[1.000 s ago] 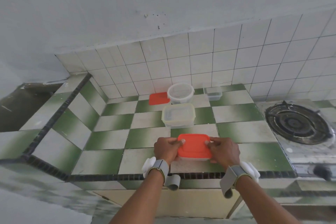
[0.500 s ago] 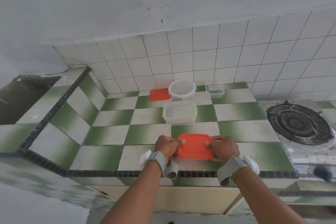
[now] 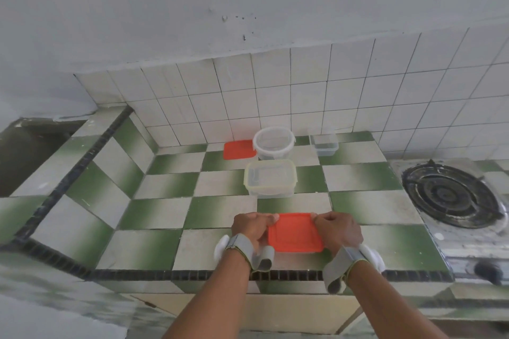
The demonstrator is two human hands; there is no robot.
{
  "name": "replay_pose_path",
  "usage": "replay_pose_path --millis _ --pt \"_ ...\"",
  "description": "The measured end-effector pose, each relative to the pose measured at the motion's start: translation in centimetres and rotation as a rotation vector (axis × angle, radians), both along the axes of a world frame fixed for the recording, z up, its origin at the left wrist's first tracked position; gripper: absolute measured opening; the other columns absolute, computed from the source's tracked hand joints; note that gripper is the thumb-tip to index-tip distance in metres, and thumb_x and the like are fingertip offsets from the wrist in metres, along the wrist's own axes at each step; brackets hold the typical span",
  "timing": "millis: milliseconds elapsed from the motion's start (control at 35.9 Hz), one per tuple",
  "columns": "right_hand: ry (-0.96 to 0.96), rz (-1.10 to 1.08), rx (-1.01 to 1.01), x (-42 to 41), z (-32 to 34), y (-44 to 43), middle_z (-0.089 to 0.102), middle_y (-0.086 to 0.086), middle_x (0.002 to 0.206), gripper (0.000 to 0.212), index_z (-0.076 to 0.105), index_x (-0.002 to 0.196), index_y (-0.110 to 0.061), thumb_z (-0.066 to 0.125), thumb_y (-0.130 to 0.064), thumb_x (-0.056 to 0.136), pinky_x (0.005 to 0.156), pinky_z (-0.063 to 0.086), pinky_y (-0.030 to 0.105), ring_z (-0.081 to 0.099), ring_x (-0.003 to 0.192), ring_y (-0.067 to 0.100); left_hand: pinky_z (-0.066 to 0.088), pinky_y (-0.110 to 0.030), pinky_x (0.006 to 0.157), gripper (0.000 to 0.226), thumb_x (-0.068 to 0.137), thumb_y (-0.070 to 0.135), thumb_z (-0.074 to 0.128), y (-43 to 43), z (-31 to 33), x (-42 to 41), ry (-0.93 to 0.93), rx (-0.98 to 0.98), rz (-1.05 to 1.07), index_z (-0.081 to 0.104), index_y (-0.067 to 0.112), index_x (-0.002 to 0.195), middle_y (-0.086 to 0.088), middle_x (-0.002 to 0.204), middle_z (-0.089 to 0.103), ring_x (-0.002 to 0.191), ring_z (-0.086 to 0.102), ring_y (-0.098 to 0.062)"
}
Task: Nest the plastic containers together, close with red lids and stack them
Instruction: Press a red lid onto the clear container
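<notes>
A container with a red lid (image 3: 294, 233) sits on the green-and-white tiled counter (image 3: 143, 242) near the front edge. My left hand (image 3: 252, 228) grips its left side and my right hand (image 3: 337, 230) grips its right side, fingers over the far corners. The container body beneath the lid is mostly hidden. Behind it stands a clear rectangular container (image 3: 270, 181) with a yellowish rim. Further back are a round clear container (image 3: 274, 142), a loose red lid (image 3: 238, 149) lying flat to its left, and a small clear rectangular container (image 3: 323, 143).
A gas burner (image 3: 451, 197) is set into the counter on the right, with a knob (image 3: 486, 270) at the front. White wall tiles (image 3: 303, 96) back the counter. A dark sink recess (image 3: 30, 151) lies at far left.
The head view has shifted slightly. Both hands stay on the red-lidded container, which remains at the same spot on the counter.
</notes>
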State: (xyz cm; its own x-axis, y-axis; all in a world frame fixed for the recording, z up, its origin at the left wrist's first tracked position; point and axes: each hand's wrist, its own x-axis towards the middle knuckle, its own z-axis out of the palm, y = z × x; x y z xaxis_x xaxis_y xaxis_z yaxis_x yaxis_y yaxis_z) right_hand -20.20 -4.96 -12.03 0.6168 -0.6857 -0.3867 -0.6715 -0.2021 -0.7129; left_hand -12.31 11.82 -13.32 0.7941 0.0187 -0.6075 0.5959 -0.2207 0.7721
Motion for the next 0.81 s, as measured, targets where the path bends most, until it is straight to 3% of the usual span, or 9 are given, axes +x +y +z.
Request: replay_pose_path --millis 111,223,278,362,445,529,696,807 --pt "-0.013 0.034 -0.010 0.0 0.2 -0.3 0.068 -0.005 0.081 0.026 0.079 0.091 -0.030 0.067 -0.052 0.083 0.072 0.046 0.028 0.062 0.080 0.022 0.066 -0.038 0.074 0.013 0.072 0.026 0.092 0.0 0.0 0.1 -0.100 0.069 -0.041 0.080 0.021 0.070 -0.003 0.079 0.081 0.078 0.078 -0.026" --pt "-0.105 0.099 0.186 -0.3 -0.4 -1.0 0.076 -0.006 0.093 0.031 0.079 0.099 -0.027 0.078 -0.048 0.076 0.085 0.060 0.040 0.072 0.088 0.021 0.066 -0.052 0.080 0.020 0.073 0.022 0.093 1.0 0.4 0.1 -0.115 -0.003 -0.111 0.081 0.014 0.087 -0.009 0.087 0.082 0.078 0.078 -0.028" --pt "-0.125 0.143 0.267 -0.8 -0.5 -1.3 0.077 -0.003 0.091 0.031 0.078 0.105 -0.019 0.084 -0.029 0.075 0.080 0.063 0.043 0.074 0.086 0.022 0.066 -0.047 0.080 0.039 0.069 0.015 0.095 2.0 0.8 0.0 -0.113 -0.069 -0.165 0.076 0.008 0.103 -0.013 0.095 0.081 0.080 0.078 -0.025" --pt "-0.137 0.168 0.292 -1.5 -0.7 -1.5 0.076 0.000 0.091 0.041 0.074 0.114 -0.012 0.084 -0.006 0.075 0.077 0.064 0.043 0.074 0.087 0.024 0.066 -0.043 0.085 0.063 0.058 0.016 0.100 3.4 0.9 -0.4 -0.155 -0.052 -0.304 0.072 0.013 0.115 -0.011 0.102 0.077 0.095 0.077 -0.026" --pt "-0.116 0.168 0.261 -1.3 -1.2 -0.9 0.076 -0.008 0.087 0.039 0.076 0.111 -0.018 0.085 -0.011 0.074 0.077 0.064 0.042 0.074 0.085 0.020 0.066 -0.041 0.085 0.053 0.057 0.016 0.100 4.1 0.0 -0.8 -0.195 -0.025 -0.305 0.078 0.015 0.104 -0.009 0.095 0.079 0.094 0.077 -0.026" --pt "-0.054 0.178 0.116 -0.7 -0.8 -0.1 0.076 -0.016 0.086 0.039 0.077 0.109 -0.030 0.085 -0.021 0.072 0.088 0.060 0.041 0.072 0.086 0.016 0.066 -0.045 0.082 0.043 0.064 0.007 0.096 3.9 -0.5 -1.1 -0.156 -0.099 -0.178 0.079 0.008 0.103 -0.017 0.096 0.080 0.089 0.080 -0.031" --pt "-0.026 0.150 0.084 1.4 0.2 0.8 0.076 -0.010 0.102 0.043 0.072 0.118 -0.032 0.082 -0.026 0.076 0.098 0.052 0.035 0.070 0.100 0.018 0.068 -0.044 0.072 0.030 0.080 0.010 0.087 2.4 -0.2 -0.1 -0.230 -0.020 -0.058 0.080 0.014 0.109 -0.009 0.094 0.082 0.081 0.079 -0.025" --pt "-0.071 0.184 0.103 2.2 0.0 1.3 0.076 -0.009 0.099 0.043 0.072 0.119 -0.030 0.079 -0.025 0.077 0.096 0.053 0.034 0.070 0.100 0.017 0.067 -0.037 0.067 0.029 0.084 0.008 0.083 2.9 0.1 0.7 -0.209 -0.035 -0.036 0.077 0.013 0.113 -0.007 0.094 0.080 0.079 0.077 -0.021"
